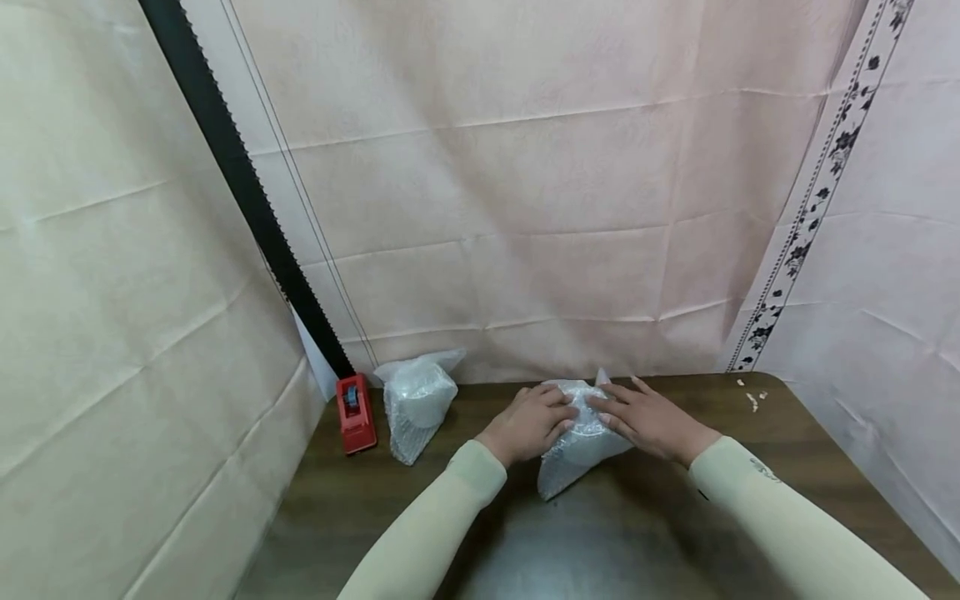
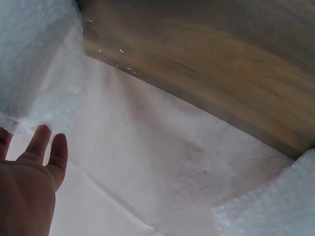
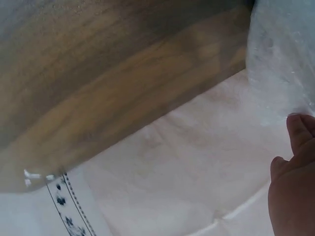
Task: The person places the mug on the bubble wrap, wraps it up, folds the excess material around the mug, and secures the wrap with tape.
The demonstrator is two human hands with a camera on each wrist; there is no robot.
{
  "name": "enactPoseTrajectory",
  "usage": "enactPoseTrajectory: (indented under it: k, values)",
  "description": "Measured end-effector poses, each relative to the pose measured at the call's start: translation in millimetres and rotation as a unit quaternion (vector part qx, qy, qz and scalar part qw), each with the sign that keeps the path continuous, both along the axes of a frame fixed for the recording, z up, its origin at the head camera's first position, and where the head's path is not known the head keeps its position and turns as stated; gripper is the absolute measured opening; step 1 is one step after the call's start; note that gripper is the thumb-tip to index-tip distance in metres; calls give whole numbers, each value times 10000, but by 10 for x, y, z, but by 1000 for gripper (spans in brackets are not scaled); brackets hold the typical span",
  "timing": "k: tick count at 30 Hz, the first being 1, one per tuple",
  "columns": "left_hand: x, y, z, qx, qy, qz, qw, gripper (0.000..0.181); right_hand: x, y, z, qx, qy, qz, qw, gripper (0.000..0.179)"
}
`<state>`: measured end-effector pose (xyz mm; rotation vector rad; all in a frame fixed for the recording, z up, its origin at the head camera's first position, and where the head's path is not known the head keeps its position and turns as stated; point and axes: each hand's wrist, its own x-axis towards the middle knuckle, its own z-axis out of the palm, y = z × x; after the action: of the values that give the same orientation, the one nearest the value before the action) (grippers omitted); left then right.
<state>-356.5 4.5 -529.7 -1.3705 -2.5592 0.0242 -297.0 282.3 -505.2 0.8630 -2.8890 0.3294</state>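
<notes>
A bubble-wrapped bundle (image 1: 583, 450) lies on the brown table between my two hands. From its left side, my left hand (image 1: 530, 422) rests on the bundle's upper part, fingers extended over the plastic. My right hand (image 1: 651, 419) touches it from the right with fingers spread. In the left wrist view the fingertips of the left hand (image 2: 32, 182) meet the edge of the bubble wrap (image 2: 49, 64). The right wrist view has the right hand (image 3: 295, 182) with a fingertip against the wrap (image 3: 283, 64). What the wrap encloses is hidden.
Another bubble-wrapped bundle (image 1: 420, 400) stands left at the table's back, beside a red tape dispenser (image 1: 356, 414). Small white scraps (image 1: 752, 402) lie near the back right corner. A pale cloth (image 1: 525, 208) hangs behind the wooden table (image 1: 337, 533).
</notes>
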Motion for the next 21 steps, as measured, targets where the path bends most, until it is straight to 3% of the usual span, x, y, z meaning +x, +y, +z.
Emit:
enactPoseTrajectory:
  k: [8, 15, 21]
  values:
    - [10, -123, 15, 79, 53, -208, 9997, 46, 6, -71, -27, -438, -49, 113, 9990, 50]
    - [-18, -233, 59, 337, -16, -371, 9987, 41, 23, -205, -66, -748, -651, -177, 9949, 58]
    - [-35, -249, 58, 239, -129, -343, 9990, 40, 41, -209, -63, -466, -371, -50, 9982, 55]
